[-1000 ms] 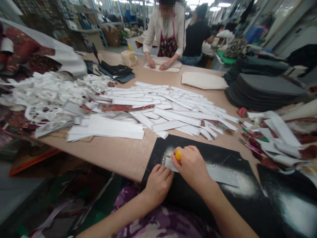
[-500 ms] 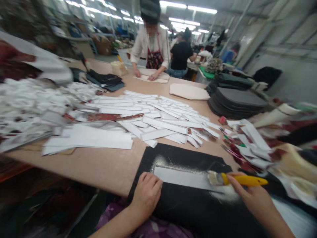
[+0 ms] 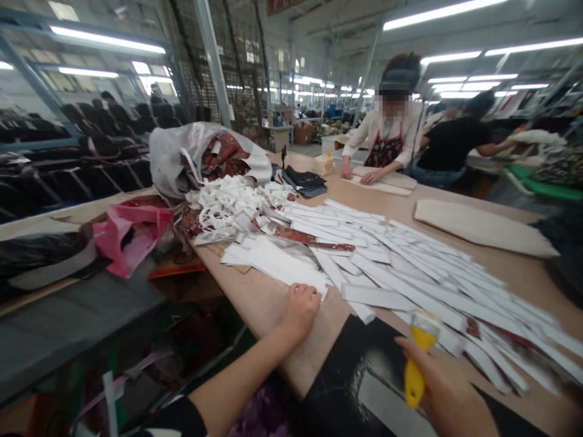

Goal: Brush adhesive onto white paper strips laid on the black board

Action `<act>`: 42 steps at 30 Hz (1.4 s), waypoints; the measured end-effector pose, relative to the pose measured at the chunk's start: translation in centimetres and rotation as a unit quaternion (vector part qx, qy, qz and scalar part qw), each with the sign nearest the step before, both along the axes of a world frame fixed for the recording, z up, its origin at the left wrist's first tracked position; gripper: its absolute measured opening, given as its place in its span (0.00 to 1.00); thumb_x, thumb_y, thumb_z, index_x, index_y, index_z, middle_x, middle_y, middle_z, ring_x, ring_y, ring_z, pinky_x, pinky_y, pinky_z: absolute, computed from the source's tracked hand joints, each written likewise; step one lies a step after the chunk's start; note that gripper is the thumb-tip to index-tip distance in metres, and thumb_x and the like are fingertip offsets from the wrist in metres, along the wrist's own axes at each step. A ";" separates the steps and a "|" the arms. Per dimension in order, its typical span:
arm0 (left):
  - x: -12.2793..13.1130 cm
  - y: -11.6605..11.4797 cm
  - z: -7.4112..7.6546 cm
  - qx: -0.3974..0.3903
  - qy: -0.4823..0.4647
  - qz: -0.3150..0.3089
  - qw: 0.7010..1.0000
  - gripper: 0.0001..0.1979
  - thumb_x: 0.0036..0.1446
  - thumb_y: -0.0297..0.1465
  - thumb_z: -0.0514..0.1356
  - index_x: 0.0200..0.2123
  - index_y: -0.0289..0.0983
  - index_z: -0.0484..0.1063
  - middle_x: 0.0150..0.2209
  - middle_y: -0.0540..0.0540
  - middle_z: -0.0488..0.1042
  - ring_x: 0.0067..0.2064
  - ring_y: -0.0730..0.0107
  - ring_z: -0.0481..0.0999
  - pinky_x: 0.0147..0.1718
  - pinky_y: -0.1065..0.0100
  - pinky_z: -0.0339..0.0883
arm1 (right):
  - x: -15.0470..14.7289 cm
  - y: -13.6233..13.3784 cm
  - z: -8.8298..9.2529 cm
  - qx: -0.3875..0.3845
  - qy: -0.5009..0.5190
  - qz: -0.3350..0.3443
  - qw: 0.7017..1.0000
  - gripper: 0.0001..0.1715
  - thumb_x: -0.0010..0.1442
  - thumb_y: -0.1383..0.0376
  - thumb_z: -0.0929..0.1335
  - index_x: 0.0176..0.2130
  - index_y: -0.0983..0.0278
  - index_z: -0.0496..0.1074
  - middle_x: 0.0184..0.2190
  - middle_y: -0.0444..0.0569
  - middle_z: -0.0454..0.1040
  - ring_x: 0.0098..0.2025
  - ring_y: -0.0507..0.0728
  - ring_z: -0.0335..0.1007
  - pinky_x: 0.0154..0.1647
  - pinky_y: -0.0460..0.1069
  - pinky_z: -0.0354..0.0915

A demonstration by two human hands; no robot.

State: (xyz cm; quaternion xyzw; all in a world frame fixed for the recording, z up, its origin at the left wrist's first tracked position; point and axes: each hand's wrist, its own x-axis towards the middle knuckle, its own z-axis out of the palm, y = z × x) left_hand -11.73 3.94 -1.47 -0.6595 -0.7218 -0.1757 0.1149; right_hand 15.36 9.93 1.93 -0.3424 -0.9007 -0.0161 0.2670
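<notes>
My left hand (image 3: 301, 312) reaches across the table, its fingers curled over the near end of a stack of white strips (image 3: 273, 261). In my right hand (image 3: 450, 391) is a paintbrush (image 3: 415, 379) with a yellow handle, its pale bristles pointing up and away from me. Beneath the brush lies a black board (image 3: 334, 370), partly cut off by the lower edge. A single pale strip (image 3: 387, 400) rests flat on that board, with whitish wet smears around its end. Many loose white strips (image 3: 410, 273) spread over the table beyond both hands.
White curled scraps (image 3: 237, 203) are heaped at the left, before a clear plastic bag (image 3: 170, 158) of dark red pieces. A pink bag (image 3: 132, 237) lies farther left. Across the table (image 3: 387, 209), a person (image 3: 387, 133) handles pale panels; another pale panel (image 3: 483, 227) lies right.
My view has swung left. My left hand has left the black board for the stack of white strips. My right hand has lifted the brush off the pale strip and turned its bristles upward.
</notes>
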 end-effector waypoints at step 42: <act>-4.7 2.4 -1.4 -0.009 -0.120 -0.015 0.993 0.07 0.59 0.29 0.52 0.31 0.35 0.68 0.32 0.46 0.72 0.38 0.66 0.70 0.42 0.61 0.58 | -16.8 1.4 -4.8 0.070 -0.063 0.153 0.984 0.22 0.58 0.75 0.57 0.52 0.65 0.61 0.27 0.49 0.69 0.32 0.58 0.67 0.30 0.50 0.65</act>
